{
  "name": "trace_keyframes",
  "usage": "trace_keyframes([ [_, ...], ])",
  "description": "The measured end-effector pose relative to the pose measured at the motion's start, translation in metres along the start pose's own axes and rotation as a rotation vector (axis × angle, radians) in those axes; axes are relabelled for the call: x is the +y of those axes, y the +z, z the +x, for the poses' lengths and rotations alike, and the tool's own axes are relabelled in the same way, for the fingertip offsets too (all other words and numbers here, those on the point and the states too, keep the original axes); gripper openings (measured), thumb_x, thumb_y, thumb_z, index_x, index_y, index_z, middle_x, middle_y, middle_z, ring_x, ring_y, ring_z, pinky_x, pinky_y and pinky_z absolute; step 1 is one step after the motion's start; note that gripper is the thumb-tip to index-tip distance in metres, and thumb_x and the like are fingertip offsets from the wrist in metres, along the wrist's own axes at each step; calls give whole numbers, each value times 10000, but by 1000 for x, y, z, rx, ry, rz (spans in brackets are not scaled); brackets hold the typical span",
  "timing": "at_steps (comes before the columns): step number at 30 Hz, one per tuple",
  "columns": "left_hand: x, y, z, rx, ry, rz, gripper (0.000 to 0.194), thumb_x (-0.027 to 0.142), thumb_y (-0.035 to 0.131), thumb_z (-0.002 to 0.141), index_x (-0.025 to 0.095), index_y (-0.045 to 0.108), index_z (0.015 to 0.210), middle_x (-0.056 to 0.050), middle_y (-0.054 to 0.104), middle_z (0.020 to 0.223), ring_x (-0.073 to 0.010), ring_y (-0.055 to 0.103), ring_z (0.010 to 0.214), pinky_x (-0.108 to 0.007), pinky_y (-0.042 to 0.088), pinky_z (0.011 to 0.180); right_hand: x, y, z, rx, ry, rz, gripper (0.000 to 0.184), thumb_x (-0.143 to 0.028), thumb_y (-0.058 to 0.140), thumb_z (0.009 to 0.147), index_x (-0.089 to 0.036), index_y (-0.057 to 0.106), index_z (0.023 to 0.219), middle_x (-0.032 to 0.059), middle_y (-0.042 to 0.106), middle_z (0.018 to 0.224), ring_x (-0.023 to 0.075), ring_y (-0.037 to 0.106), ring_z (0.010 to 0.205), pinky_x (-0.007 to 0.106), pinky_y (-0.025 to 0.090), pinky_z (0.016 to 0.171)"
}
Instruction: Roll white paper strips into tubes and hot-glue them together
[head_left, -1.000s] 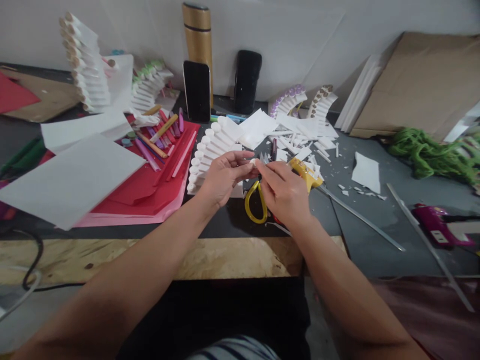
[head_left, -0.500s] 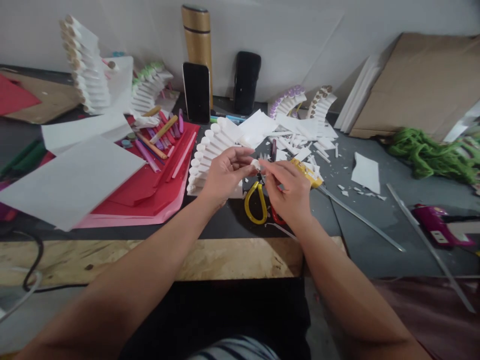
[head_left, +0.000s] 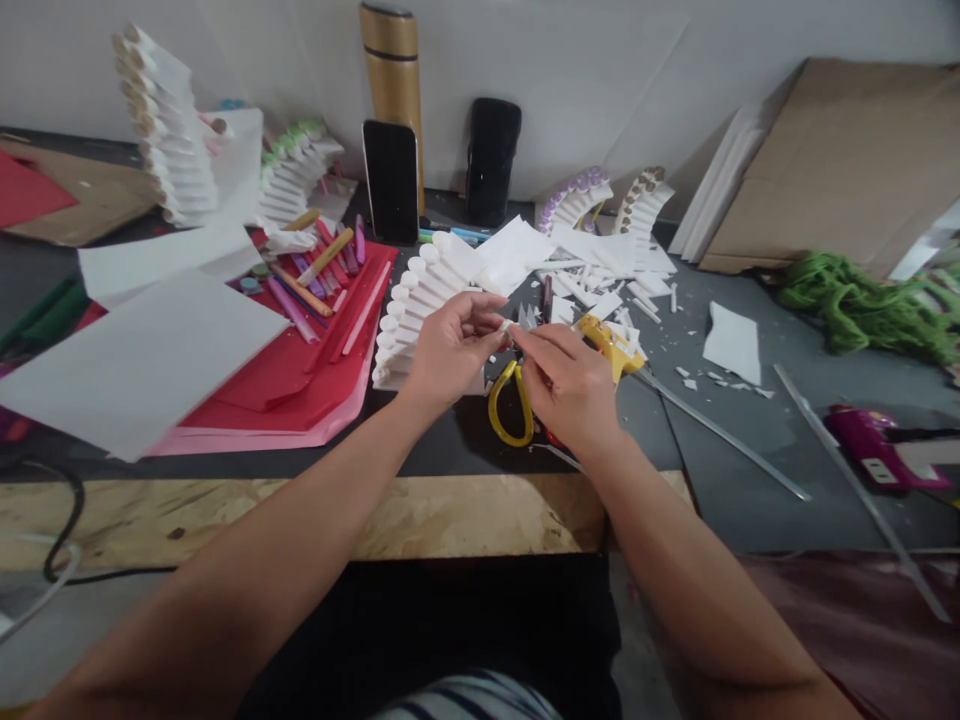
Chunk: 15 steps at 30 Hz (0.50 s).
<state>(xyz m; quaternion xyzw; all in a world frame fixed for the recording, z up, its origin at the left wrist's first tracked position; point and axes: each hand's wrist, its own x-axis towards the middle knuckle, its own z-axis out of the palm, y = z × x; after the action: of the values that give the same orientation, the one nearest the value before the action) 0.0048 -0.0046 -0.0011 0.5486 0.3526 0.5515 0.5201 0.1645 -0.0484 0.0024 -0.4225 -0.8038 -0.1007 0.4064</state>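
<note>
Between my fingertips is a small white piece (head_left: pixel 505 326), mostly covered, perhaps paper or foam. My left hand (head_left: pixel 457 345) pinches it from the left, and my right hand (head_left: pixel 566 375) closes on it from the right. Just below them lie scissors with a yellow handle loop (head_left: pixel 511 405), partly hidden by my right hand. Left of and behind my left hand sits a white fan-shaped piece (head_left: pixel 409 300) of rolled paper tubes with rounded white ends. A yellow glue gun (head_left: pixel 611 345) rests beyond my right hand, a clear glue stick (head_left: pixel 724 435) extending from it.
Red sheets (head_left: pixel 255 385) and white sheets (head_left: pixel 142 350) lie at left with coloured rolls. White scraps (head_left: pixel 592 285) spread behind my hands. A phone (head_left: pixel 391 185) leans on a gold flask (head_left: pixel 390 60). Green yarn (head_left: pixel 862 305) and a magenta glue gun (head_left: pixel 862 445) are at right.
My right fingertips have moved slightly left, nearer my left fingers. Less of the white piece shows now. The table's things stay in place, with only a slight shift of view.
</note>
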Motion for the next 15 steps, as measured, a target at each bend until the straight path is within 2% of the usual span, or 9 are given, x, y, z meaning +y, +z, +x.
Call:
trace_keyframes([
  [4,-3,0,2,19,-21,-50,283,54,729,726,157,687,986,0,669,813,-98,657,760,-241,585,758,-2,1,0,-19,25,7,344,-105,481,941,-169,727,1173,111,733,973,195,714,851,322,586,737],
  [7,-4,-3,4,-10,-136,-229,268,62,732,732,158,694,980,2,673,818,-104,680,758,-269,602,790,-5,-2,2,40,103,153,326,-120,501,941,-205,725,1163,86,742,967,176,714,837,320,591,747],
  [10,-2,-8,5,-115,-311,-427,265,58,738,740,154,714,986,4,674,792,-109,707,737,-289,610,833,-4,-5,4,107,331,360,260,-170,545,938,-218,722,1122,50,734,918,135,674,667,289,570,615],
  [12,-2,-10,6,-167,-403,-507,262,44,742,743,151,733,983,-3,684,783,-107,716,741,-272,609,845,-3,-7,6,121,498,506,186,-220,598,920,-211,729,1052,18,709,806,110,614,550,261,522,517],
  [15,-2,-10,5,-211,-457,-548,251,33,750,744,149,752,967,-17,709,809,-103,720,737,-255,612,841,-1,-8,9,81,623,684,123,-278,658,892,-196,734,945,-35,619,604,95,550,474,233,468,463],
])
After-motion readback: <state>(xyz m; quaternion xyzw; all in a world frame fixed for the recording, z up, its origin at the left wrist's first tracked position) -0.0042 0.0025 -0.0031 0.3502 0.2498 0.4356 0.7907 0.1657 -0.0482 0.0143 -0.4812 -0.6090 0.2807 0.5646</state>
